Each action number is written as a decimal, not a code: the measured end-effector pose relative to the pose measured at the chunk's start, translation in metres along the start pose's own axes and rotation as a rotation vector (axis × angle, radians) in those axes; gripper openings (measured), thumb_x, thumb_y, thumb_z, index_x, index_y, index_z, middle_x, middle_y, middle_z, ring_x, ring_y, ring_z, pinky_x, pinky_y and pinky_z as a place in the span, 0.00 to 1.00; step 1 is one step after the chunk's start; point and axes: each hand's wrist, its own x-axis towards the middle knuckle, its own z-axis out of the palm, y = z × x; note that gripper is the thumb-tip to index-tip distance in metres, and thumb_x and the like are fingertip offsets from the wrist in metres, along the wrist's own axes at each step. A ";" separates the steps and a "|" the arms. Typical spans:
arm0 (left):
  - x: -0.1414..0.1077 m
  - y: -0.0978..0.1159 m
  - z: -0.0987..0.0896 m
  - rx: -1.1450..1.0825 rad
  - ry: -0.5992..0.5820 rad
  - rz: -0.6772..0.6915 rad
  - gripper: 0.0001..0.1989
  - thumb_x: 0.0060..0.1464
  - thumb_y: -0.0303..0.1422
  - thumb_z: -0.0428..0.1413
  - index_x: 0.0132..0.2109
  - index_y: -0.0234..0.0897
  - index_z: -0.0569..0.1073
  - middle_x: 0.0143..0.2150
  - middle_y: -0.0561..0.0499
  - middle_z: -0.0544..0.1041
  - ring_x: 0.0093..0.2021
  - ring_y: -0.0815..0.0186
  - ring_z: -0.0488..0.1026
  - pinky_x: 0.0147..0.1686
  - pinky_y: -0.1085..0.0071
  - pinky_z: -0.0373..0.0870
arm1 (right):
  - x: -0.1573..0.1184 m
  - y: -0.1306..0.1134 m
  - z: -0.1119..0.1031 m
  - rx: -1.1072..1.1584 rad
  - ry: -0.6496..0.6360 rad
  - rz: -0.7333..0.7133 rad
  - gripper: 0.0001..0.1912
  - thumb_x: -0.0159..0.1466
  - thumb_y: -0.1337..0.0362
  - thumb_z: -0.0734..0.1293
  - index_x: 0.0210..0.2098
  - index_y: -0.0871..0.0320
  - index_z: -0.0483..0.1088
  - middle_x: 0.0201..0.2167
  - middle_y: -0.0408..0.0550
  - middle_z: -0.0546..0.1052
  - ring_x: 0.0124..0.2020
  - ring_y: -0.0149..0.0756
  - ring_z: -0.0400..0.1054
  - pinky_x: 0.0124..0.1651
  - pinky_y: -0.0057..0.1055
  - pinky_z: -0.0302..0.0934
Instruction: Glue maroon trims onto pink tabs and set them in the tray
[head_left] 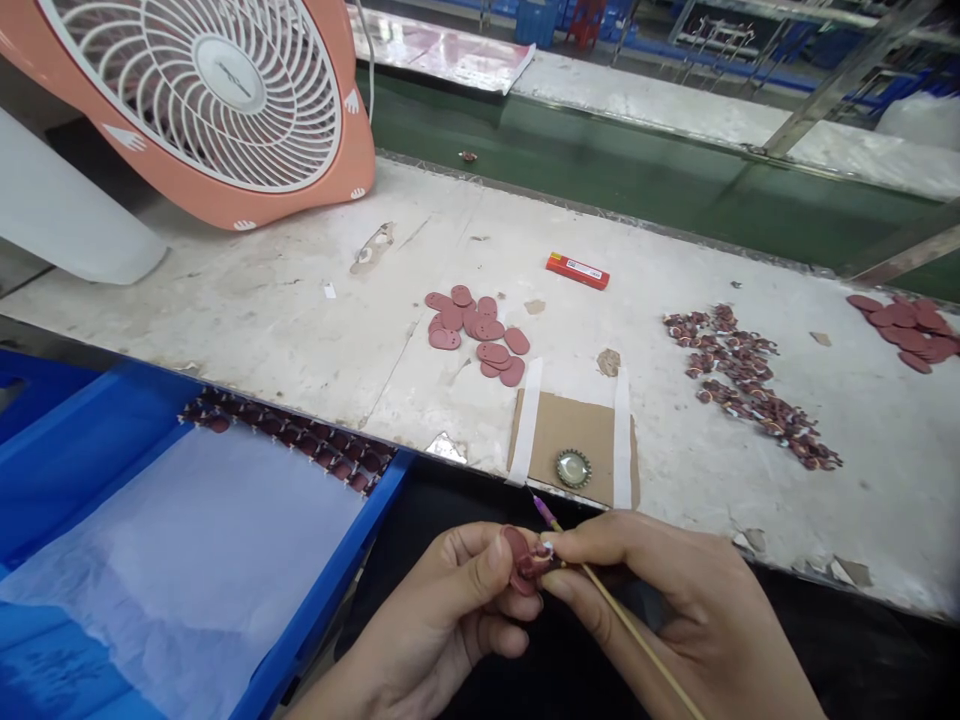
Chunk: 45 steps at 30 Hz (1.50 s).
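My left hand pinches a dark red oval disc between thumb and fingers, below the table's front edge. Against the disc, my right hand grips a small dark brown figure with thumb and forefinger. A thin yellow stick brush with a purple collar also lies in my right hand, its tip pointing up to the cardboard. Just above the hands, a bottle cap rests on a cardboard piece taped down with white strips.
Red discs lie mid-table, with more discs at the far right. Small brown figures form a pile between them. A red box, an orange fan and a blue crate with rows of pieces under white paper surround the work area.
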 end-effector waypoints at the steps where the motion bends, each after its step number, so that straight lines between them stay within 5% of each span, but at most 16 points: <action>1: 0.000 0.000 0.000 -0.007 0.005 -0.006 0.17 0.40 0.40 0.74 0.32 0.31 0.84 0.23 0.52 0.79 0.22 0.76 0.74 0.20 0.84 0.75 | 0.000 0.000 0.001 -0.022 0.011 -0.017 0.04 0.68 0.67 0.70 0.42 0.52 0.75 0.31 0.37 0.81 0.30 0.25 0.77 0.35 0.16 0.70; 11: -0.003 -0.003 -0.002 -0.110 0.121 -0.062 0.15 0.37 0.38 0.75 0.30 0.34 0.84 0.22 0.54 0.80 0.22 0.75 0.77 0.19 0.84 0.75 | -0.004 0.003 0.006 0.014 0.020 -0.063 0.09 0.67 0.72 0.68 0.44 0.52 0.74 0.35 0.38 0.81 0.34 0.25 0.77 0.40 0.17 0.70; 22: -0.002 -0.003 0.002 -0.151 0.076 -0.111 0.15 0.35 0.38 0.76 0.29 0.33 0.83 0.21 0.53 0.81 0.21 0.75 0.78 0.19 0.84 0.75 | -0.004 0.002 0.002 0.004 -0.013 -0.040 0.07 0.68 0.71 0.68 0.44 0.53 0.74 0.35 0.39 0.81 0.34 0.27 0.78 0.40 0.17 0.71; 45: 0.000 -0.006 0.005 -0.046 0.005 -0.001 0.14 0.41 0.39 0.74 0.31 0.33 0.84 0.24 0.52 0.79 0.22 0.78 0.73 0.20 0.86 0.72 | -0.007 0.000 -0.002 -0.048 0.002 -0.078 0.08 0.68 0.72 0.68 0.45 0.55 0.72 0.36 0.39 0.81 0.36 0.24 0.78 0.44 0.13 0.71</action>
